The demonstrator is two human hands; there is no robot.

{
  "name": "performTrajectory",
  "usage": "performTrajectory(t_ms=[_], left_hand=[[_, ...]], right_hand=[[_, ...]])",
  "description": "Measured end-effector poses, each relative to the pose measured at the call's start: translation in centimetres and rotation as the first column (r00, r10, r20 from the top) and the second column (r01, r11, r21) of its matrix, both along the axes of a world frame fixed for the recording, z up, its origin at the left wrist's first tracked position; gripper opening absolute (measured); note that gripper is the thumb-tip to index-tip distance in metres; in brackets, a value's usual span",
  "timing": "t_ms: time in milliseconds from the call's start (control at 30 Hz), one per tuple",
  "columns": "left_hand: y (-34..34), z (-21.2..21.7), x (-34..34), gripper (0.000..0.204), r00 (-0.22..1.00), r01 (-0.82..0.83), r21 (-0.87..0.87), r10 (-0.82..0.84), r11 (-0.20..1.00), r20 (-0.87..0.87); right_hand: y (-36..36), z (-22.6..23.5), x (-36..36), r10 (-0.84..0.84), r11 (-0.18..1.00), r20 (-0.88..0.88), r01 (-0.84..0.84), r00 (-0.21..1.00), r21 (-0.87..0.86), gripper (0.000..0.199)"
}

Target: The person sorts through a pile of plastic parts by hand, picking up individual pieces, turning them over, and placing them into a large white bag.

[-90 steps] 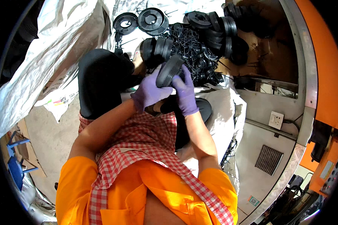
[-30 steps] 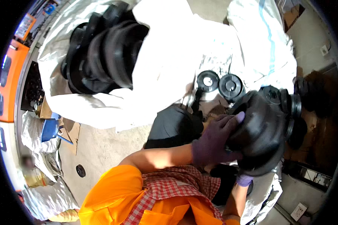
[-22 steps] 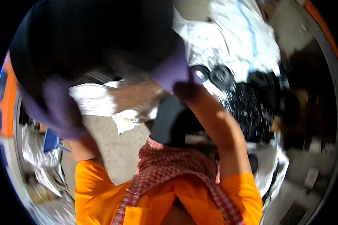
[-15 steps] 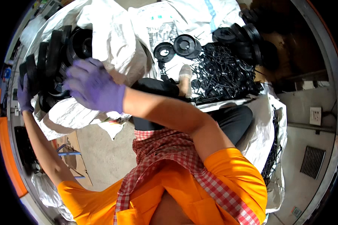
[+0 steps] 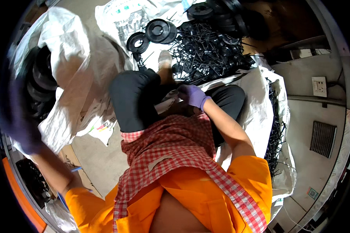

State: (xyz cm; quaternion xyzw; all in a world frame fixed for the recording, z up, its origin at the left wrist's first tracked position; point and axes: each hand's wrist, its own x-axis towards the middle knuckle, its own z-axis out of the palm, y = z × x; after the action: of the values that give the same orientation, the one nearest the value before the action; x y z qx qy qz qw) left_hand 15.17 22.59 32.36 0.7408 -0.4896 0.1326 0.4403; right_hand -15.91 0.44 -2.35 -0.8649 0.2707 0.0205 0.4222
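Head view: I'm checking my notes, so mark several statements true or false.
1. Left hand and right hand wear purple gloves. True.
2. A flat black ring lies left of the pile of thin black pieces. True.
3. The left hand is over that pile. False: blurred, it is near black reels in the white sack.
4. The right hand holds a reel. False: none shows in it.
5. The apron is blue. False: red-and-white checks.

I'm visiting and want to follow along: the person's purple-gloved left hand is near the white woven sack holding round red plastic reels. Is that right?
Not quite: the head view shows round black plastic reels, not red ones. The purple-gloved left hand is indeed near the white woven sack.
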Motion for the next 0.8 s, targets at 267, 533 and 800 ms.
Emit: performTrajectory(t_ms=[267, 533, 800], left_hand=[[-19.7, -17.6, -21.3, 0.043, 0.42, 0.607, 0.781, -0.893, 0.147, -0.159], [-25.1, -22.5, -24.8, 0.025, 0.491, 0.577, 0.785, -0.674, -0.223, -0.552], [-31.5, -18.7, -19.5, 0.044, 0.363, 0.782, 0.606, -0.682, -0.148, -0.635]], right_hand=[[-10.9, -2.1, 2.7, 0.047, 0.997, -0.089, -0.051, 0.995, -0.051, 0.036], [-26.6, -5.9, 7.5, -0.254, 0.85, -0.397, 0.007, 0.882, -0.527, 0.105], [-36.3, -11.0, 13.8, -0.204, 0.83, -0.673, -0.239, 0.711, -0.504, 0.108]])
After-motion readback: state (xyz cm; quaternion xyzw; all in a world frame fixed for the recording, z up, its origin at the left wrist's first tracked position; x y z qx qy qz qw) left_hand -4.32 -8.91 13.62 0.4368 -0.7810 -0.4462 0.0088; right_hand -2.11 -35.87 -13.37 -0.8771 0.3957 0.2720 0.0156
